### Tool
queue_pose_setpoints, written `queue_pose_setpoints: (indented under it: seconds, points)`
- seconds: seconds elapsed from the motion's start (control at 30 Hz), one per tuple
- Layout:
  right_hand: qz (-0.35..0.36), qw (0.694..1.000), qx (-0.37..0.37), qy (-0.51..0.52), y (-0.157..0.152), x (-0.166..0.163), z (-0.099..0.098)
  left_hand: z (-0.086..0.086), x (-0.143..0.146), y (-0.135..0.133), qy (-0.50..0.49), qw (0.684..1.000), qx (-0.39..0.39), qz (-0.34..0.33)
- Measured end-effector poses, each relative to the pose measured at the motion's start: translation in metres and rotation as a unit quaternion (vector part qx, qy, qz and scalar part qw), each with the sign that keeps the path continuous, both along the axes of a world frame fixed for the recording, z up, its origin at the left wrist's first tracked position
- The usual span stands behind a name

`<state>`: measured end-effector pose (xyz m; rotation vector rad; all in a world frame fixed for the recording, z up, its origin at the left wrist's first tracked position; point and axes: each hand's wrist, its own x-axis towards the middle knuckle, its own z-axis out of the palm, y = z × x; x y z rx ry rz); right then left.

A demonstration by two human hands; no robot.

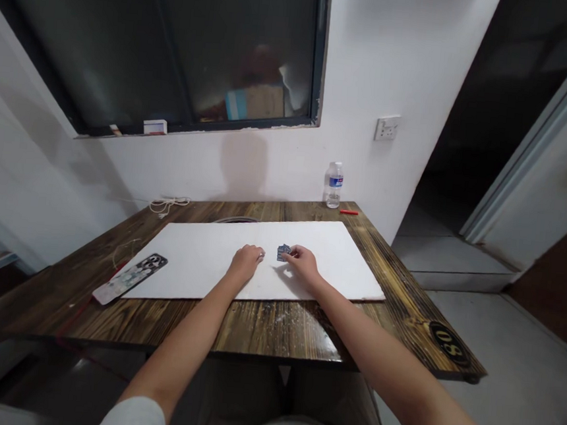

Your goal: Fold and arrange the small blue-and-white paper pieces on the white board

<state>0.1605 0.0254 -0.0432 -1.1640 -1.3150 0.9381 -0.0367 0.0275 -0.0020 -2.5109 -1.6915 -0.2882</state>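
My right hand (303, 262) pinches a small blue-grey, patterned, block-like piece (283, 252) between thumb and fingers, just over the white board (201, 245). What exactly the piece is cannot be made out at this size. To its left, my left hand (247, 262) rests at the board with its fingers curled together. A tiny pale spot shows at those fingertips, too small to name. A gap of bare board lies between the two hands.
The board lies on a dark wooden table (273, 331). On its left is a long flat patterned item (131, 278). Along the back are a white cord (168, 204), a water bottle (334, 185) and a red pen (349, 212). A round "80" plate (449, 343) marks the right corner.
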Motion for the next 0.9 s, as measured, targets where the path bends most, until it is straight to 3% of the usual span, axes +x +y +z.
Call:
queue_pose_setpoints:
  seconds: [0.57,0.9]
  points:
    - [-0.004,1.000,0.001,-0.026,-0.002,0.000,0.001,0.007,0.014,-0.015,0.074,0.997,0.002,0.029]
    - [-0.001,1.000,0.009,-0.023,-0.002,0.000,0.000,0.005,0.009,-0.013,0.062,0.998,0.003,0.022]
